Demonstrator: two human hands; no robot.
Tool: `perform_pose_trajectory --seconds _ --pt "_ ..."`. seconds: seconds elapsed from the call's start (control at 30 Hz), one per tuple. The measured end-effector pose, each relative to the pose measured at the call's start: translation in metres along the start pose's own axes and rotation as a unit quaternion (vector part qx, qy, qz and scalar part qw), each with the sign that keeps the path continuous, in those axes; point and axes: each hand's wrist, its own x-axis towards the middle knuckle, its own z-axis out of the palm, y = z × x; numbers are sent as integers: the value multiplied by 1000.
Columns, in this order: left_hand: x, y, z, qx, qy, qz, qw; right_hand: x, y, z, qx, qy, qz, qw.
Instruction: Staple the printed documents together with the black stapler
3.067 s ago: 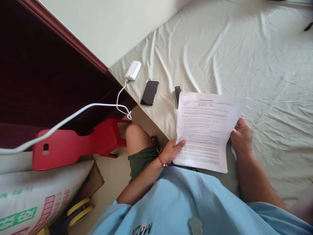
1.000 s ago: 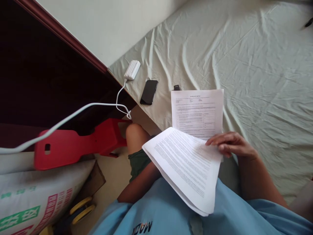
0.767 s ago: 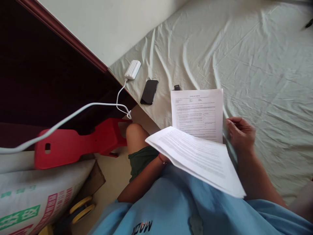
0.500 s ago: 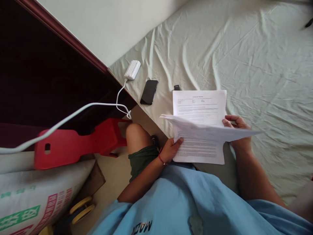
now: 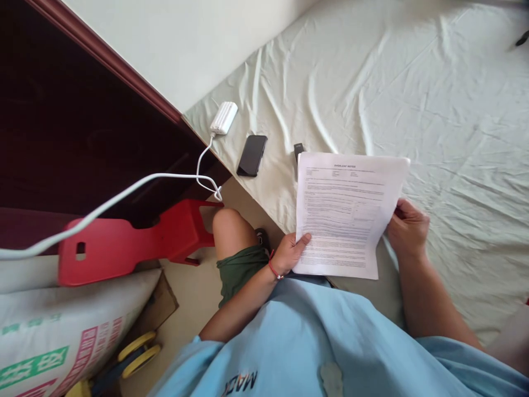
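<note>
head view | worn on head | facing forward, down | papers [image 5: 343, 220] near | cloth [image 5: 458, 116] beyond

Free cloth [image 5: 413, 99] beyond papers [image 5: 343, 220], phone [image 5: 252, 156] & wht box [image 5: 224, 118] in way on L

The left hand [image 5: 288, 255] and right hand [image 5: 409, 229] hold printed papers [image 5: 341, 220].

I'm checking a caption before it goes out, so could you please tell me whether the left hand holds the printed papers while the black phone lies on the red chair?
Not on the red chair: the head view shows the black phone lying on the pale sheet; the left hand does hold the printed papers.
</note>
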Motion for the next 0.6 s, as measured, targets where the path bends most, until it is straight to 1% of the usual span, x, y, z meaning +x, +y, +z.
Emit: perform_pose_trajectory --seconds 0.1,0.2,0.3,0.33,0.4,0.5,0.6 --pt "1 -1 0 0 2 1 1000 -1 -4 5 50 42 -6 998" --pt "2 -3 -1 -7 3 -5 1000 -1 -6 6 44 41 -8 998" --pt "2 -3 -1 -20 8 -11 1000 -1 -7 4 38 36 -55 997" --pt "2 -3 0 -25 10 -14 1000 -1 -7 3 48 30 -66 996" --pt "2 -2 0 -38 11 -21 999 -1 -10 3 94 2 -63 994" --pt "3 -1 0 -56 14 -34 998 -1 -13 3 192 -47 -33 980" --pt "3 0 0 -67 18 -43 997 -3 -12 1 259 -103 2 961"
